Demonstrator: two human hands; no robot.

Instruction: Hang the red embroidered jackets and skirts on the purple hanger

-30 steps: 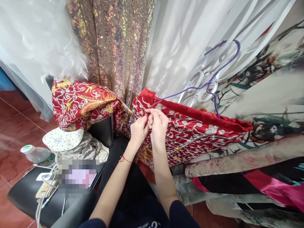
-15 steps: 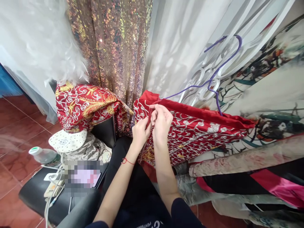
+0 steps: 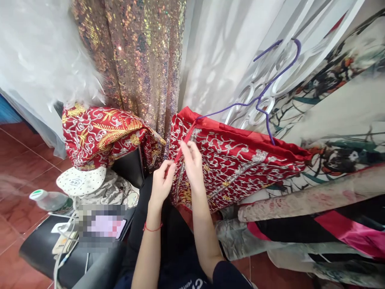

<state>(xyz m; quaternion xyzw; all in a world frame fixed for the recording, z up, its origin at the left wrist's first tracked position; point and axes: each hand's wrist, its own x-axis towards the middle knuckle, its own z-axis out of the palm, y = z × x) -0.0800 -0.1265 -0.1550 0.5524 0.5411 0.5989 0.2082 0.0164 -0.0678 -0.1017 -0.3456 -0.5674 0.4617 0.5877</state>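
Note:
A red garment [image 3: 231, 160] with silver and gold embroidery hangs in front of me from a purple hanger [image 3: 262, 94], its plain red edge along the top. From that edge near the left corner, a narrow red strap [image 3: 188, 134] runs down to my hands. My left hand [image 3: 162, 180] is closed on the strap's lower part, thumb pressed against the fingers. Just above and to the right, my right hand [image 3: 193, 162] pinches the same strap, its fingertips partly hiding it.
Another red and gold embroidered cloth [image 3: 102, 134] drapes over a black chair [image 3: 128, 170] at left. A cap [image 3: 81, 180], a bottle [image 3: 49, 199], cables and a phone [image 3: 106, 226] lie below it. Sequin fabric [image 3: 135, 60] hangs behind; folded clothes [image 3: 300, 200] are at right.
Both hands have moved down and left along the strap, so more of it shows between the garment's top edge and my fingers. The view has shifted slightly.

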